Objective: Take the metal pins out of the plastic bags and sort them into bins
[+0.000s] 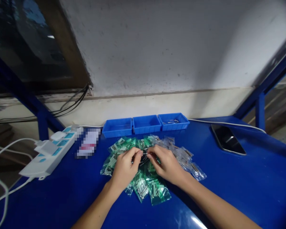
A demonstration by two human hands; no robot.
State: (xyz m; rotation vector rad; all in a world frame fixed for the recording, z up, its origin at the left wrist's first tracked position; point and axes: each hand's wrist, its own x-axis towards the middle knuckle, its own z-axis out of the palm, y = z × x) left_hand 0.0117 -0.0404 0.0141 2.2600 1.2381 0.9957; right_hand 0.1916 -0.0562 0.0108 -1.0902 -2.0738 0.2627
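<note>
The left hand and right hand pinch a thin metal piece between their fingertips at the centre of the frame. Green packets lie below them.

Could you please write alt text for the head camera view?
Two bare hands, left and right, pinch a small thin metallic piece over a pile of green and clear plastic packets on a blue table. Three blue trays stand behind, with a power strip at left and a phone at right.
</note>
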